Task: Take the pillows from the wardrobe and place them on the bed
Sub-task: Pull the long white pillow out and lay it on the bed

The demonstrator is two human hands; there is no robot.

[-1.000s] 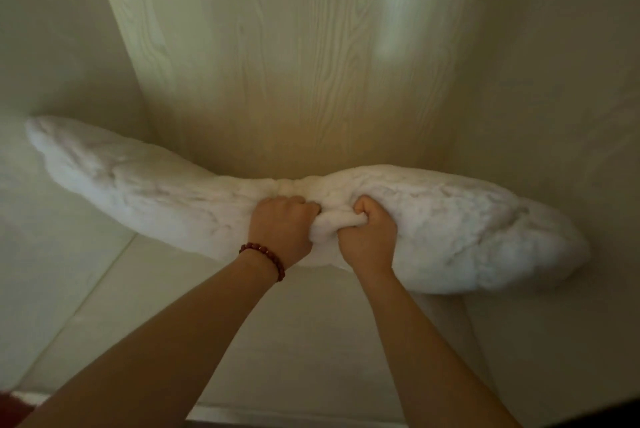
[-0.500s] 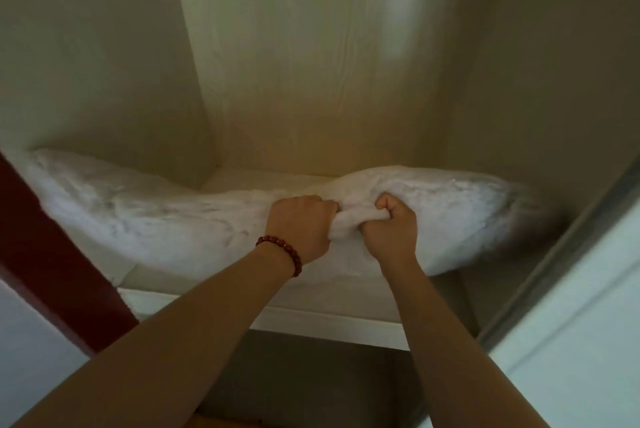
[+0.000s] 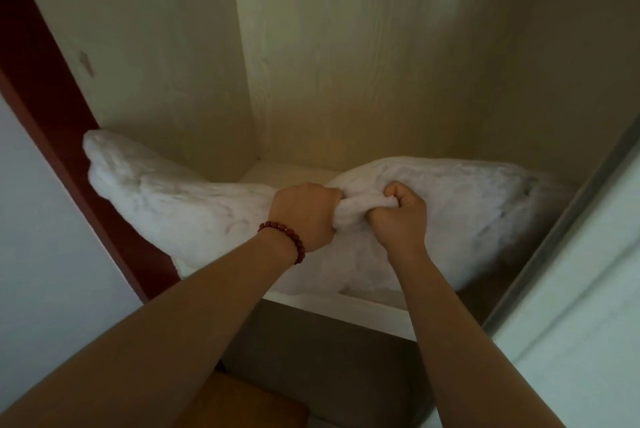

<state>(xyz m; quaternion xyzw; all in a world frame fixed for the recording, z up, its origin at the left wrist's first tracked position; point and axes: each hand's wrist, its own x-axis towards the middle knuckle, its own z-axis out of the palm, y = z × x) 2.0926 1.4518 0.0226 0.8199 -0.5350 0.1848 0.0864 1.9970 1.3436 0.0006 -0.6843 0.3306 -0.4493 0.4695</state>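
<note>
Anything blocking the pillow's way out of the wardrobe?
Nothing visible in front. Left hand and right hand grip the white fluffy pillow mid-length; its left end overlaps the dark red frame, its right end sits near the grey sliding door edge.

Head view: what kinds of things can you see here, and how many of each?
Pillow: 1
Hands: 2, left hand, right hand
Bracelet: 1
Shelf: 1
Total: 5

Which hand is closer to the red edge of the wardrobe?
Left. The left hand grips the pillow at its middle, on the side toward the red edge; the right hand grips the same bunch of pillow just beyond it, farther from that edge.
</note>
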